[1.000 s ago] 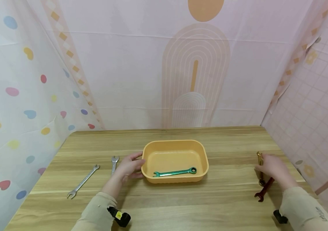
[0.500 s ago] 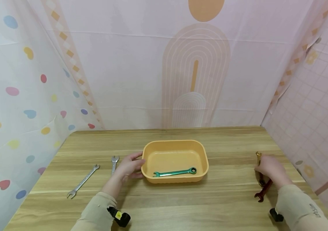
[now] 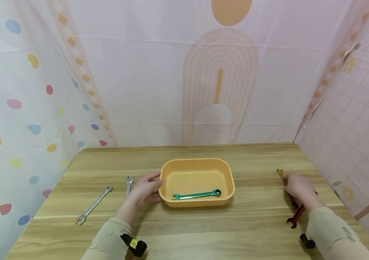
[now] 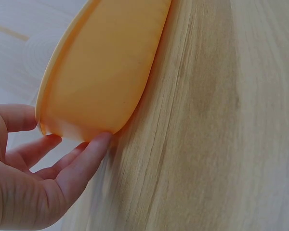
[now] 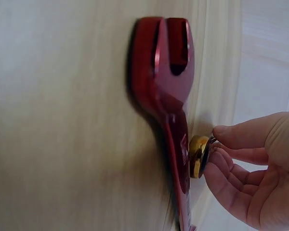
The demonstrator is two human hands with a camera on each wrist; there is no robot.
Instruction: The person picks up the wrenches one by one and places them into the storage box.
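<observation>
One gold wrench [image 3: 282, 176] has swung leftward in the right hand [image 3: 296, 186].

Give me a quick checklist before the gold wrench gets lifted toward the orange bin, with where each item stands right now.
1. Right hand grips the gold wrench: ok, fingers pinch its ring end in the right wrist view.
2. Gold wrench free of the red wrench: not ok, the two cross and touch.
3. Orange bin steadied: ok, left hand rests against its left wall.
4. Room in the bin: ok, only the green wrench lies inside, along the near side.
5. Path between right hand and bin free of things: ok, bare table.
6. Grip firm enough to lift: cannot tell.
</observation>
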